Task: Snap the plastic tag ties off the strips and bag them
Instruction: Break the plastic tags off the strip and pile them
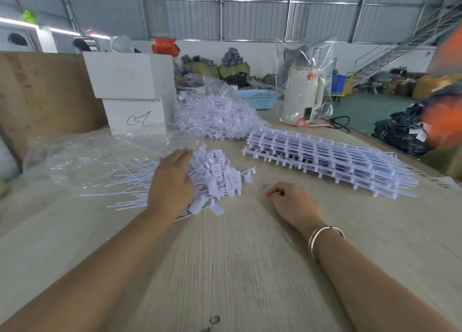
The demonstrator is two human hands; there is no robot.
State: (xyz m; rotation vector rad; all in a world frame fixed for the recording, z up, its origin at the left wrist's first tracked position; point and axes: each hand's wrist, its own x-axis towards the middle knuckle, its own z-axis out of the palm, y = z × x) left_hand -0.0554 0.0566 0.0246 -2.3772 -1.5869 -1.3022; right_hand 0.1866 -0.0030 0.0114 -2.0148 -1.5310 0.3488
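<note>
From the head camera the person's two bare forearms reach out over a pale wood-grain desk (237, 269). The left hand (172, 181) lies flat with its fingers straight and together, palm down on a loose pile of white tag ties (215, 179) — the flat heads of the ties bunch to the right of the hand and their thin tails fan out to the left. Those tails run onto a crumpled clear plastic bag (82, 159) spread on the desk at the left, though whether they lie inside its mouth or only on top of it cannot be told. The right hand (295, 204) rests on the bare desk well apart from the pile, knuckles up and fingers loosely curled under; nothing shows in it, and a silver bangle (322, 239) circles the wrist. To the right, beyond that hand, a stack of uncut tag strips (330, 159) lies flat in a long block, apart from both hands. Behind the loose pile sits a second clear bag heaped with ties (212, 114), its top open. Just to its left stand two white boxes (132, 94), one on the other, the lower one marked with a black scrawl. Further right on the desk a white kettle (302, 96) stands upright inside a clear wrapper, with a blue basket (258, 98) behind the heaped bag — the hall beyond is blurred
</note>
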